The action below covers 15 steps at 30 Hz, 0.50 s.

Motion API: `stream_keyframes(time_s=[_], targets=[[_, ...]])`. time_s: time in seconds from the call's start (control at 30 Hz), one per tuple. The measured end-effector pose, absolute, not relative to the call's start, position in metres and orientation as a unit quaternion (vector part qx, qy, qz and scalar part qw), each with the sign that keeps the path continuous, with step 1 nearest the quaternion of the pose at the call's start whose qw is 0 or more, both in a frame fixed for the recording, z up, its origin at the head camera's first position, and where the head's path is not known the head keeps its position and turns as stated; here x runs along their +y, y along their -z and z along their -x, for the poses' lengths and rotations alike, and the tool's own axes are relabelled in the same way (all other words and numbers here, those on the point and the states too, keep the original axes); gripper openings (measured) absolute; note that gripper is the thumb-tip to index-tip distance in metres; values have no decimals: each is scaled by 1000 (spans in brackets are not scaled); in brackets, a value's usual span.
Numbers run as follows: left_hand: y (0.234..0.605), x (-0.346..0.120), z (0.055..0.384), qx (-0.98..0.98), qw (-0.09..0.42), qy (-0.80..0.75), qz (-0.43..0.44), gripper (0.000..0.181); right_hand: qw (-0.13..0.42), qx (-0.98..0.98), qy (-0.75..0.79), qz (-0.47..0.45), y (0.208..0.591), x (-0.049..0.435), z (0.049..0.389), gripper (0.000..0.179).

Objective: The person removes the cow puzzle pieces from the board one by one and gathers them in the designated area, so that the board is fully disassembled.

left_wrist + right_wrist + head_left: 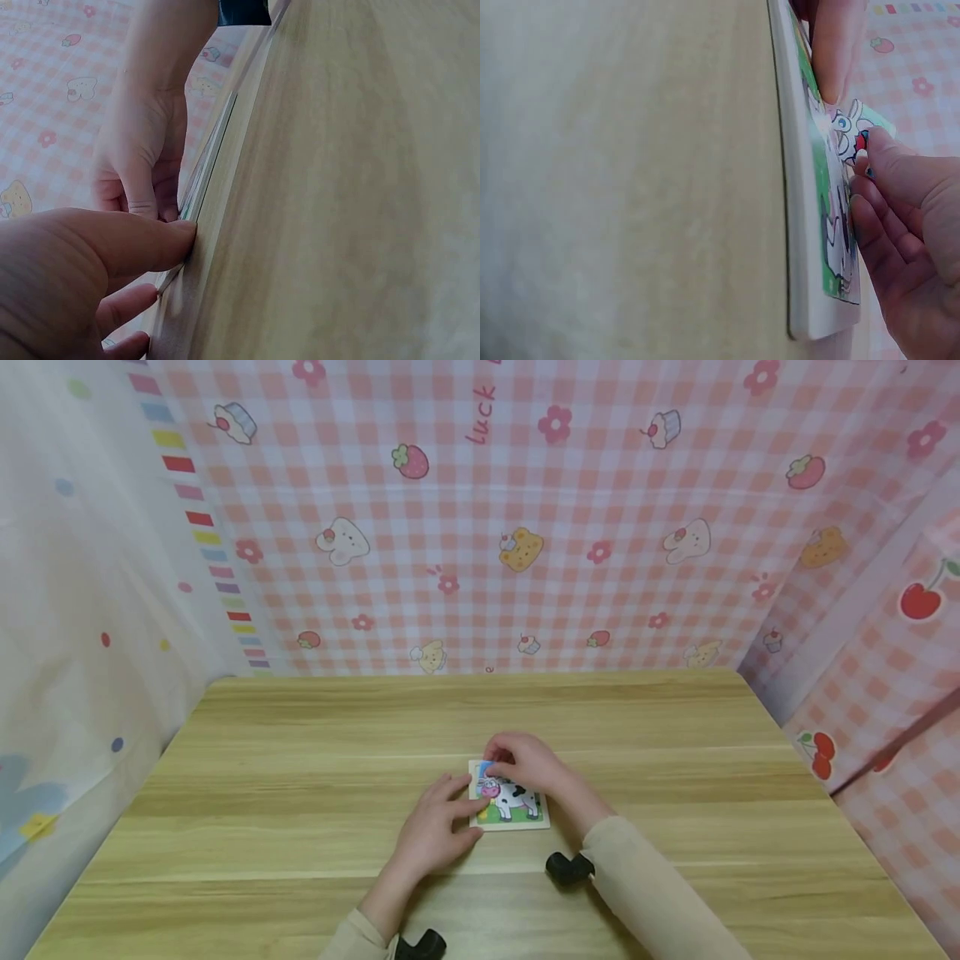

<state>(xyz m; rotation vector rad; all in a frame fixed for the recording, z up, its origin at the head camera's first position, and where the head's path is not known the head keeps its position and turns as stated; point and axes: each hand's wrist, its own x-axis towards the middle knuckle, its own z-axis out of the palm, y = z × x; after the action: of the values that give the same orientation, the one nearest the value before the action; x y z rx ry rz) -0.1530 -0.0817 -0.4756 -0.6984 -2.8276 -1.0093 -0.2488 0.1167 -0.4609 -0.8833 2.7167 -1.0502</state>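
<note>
Nearest, at the lower border: beige left sleeve (357,939) and beige right sleeve (652,885), with a black wrist device (568,868) at each cuff. Around both, wood-grain table (247,852), offering wide room to either side of the forearms. Next, left hand (435,828), spread and mostly straight-fingered: pressing about the near left corner of a square puzzle board (801,247), thumb at the near edge, one finger on the cow picture (516,802), others along the left edge. Lying flat mid-table, well apart from the left, right and far table edges. Just beyond, right hand (528,764), pinching between thumb and finger a small puzzle piece (855,124), tilted up over the board's far left part. Only narrow room between the hands. Farther, more wood up to the straight far edge; behind, pink checked curtain (450,510), plus white curtain (52,568) at left.
</note>
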Motion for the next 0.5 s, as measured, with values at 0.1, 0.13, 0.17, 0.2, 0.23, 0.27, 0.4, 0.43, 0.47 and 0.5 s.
stream_keyframes(time_s=[0.1, 0.13, 0.17, 0.2, 0.23, 0.27, 0.4, 0.43, 0.47, 0.5], targets=[[476, -82, 153, -918, 30, 325, 227, 40, 60, 882, 379, 274, 463, 118, 247, 6], [477, -82, 153, -918, 30, 325, 227, 40, 62, 879, 389, 269, 463, 118, 247, 6], [477, -82, 153, -918, 30, 324, 227, 40, 63, 876, 400, 263, 464, 119, 246, 5], [477, -82, 153, -919, 30, 323, 227, 40, 60, 873, 408, 261, 464, 120, 246, 5], [478, -82, 153, -919, 30, 321, 226, 40, 57, 869, 418, 258, 464, 121, 245, 5], [477, -82, 154, -920, 30, 320, 226, 40, 52, 866, 426, 255, 464, 122, 243, 5], [478, -81, 154, -921, 33, 317, 225, 41, 32, 859, 445, 250, 462, 130, 238, 5], [478, -81, 154, -921, 34, 315, 224, 41, 28, 858, 448, 249, 462, 133, 237, 5], [477, -81, 154, -922, 34, 314, 225, 42, 24, 857, 451, 248, 461, 136, 235, 5], [477, -81, 154, -922, 35, 314, 226, 42, 21, 856, 455, 245, 461, 139, 234, 5]])
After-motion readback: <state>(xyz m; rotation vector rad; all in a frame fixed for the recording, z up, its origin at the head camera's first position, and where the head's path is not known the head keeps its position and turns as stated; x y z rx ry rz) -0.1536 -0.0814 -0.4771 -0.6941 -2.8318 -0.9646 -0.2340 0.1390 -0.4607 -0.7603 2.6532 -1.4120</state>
